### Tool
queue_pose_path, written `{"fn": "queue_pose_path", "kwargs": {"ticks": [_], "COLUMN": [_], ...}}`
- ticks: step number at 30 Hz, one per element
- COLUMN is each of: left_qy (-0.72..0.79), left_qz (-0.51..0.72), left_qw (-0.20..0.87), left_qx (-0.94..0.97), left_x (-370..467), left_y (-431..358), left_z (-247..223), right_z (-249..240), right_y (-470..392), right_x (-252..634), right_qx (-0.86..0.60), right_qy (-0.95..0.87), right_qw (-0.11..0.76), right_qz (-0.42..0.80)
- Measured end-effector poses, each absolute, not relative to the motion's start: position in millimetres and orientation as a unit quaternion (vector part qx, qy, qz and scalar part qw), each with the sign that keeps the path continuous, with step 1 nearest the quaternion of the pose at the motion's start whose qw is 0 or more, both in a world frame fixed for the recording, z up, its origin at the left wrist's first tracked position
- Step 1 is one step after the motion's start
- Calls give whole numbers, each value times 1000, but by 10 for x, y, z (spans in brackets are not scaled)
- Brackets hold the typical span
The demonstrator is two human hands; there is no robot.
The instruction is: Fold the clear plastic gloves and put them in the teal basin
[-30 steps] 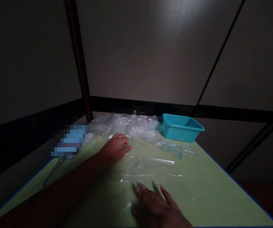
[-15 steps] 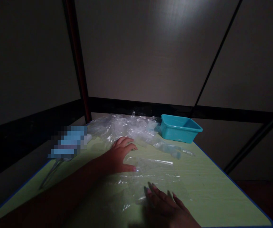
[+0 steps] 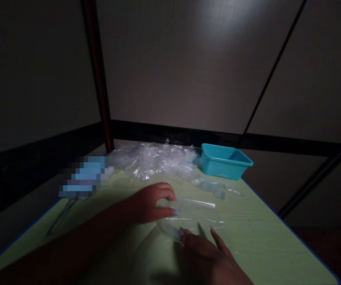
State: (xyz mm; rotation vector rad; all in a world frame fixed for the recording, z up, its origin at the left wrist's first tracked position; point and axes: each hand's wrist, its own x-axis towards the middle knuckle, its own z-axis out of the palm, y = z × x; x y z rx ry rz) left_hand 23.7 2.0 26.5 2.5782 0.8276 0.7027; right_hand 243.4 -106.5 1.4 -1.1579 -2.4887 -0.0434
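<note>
Open run of surface (image 3: 271,237) R of R hand (image 3: 201,247), out to blue edge: good pass. Far side blkd by plastic pile (image 3: 155,158), teal bin (image 3: 226,164) at its R, wall (image 3: 182,79) behind. Only narrow gap betw. pile & L hand (image 3: 152,204). L forearm (image 3: 99,233) bars near L; cord (image 3: 60,217) + pixelated item (image 3: 84,178) beyond.

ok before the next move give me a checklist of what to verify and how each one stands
1. Left hand at the clear plastic sheet: ok, thumb and fingertips apart.
2. Right hand gripping the sheet's near side: cannot tell.
3. Sheet's full outline visible: not ok, hands cover part of it.
4. Crumpled plastic pile beyond both hands: ok.
5. Teal basin upright on the table: ok.
6. Basin's contents: cannot tell, floor hidden.
</note>
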Motion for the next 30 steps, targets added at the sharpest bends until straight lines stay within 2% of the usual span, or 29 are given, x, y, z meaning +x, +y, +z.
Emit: {"fn": "queue_pose_path", "kwargs": {"ticks": [6, 15, 21, 26, 30], "left_qy": [259, 250, 267, 273, 286], "left_qz": [226, 192, 208, 189, 189], "left_qw": [197, 174, 163, 206, 249], "left_qx": [918, 933, 927, 920, 906], "left_x": [301, 360, 329, 310, 298], "left_y": [-133, -310, -205, -116, -76], "left_z": [298, 414, 299, 277, 280], "right_z": [205, 290, 283, 295, 214], "right_y": [-944, -972, -962, -1004, -980], "right_x": [2466, 2376, 2370, 2380, 2590], "right_qx": [-396, -426, -425, -464, -540], "right_qy": [-902, -876, -875, -859, -808], "right_qw": [166, 220, 228, 205, 221], "right_qz": [51, 48, 47, 69, 76]}}
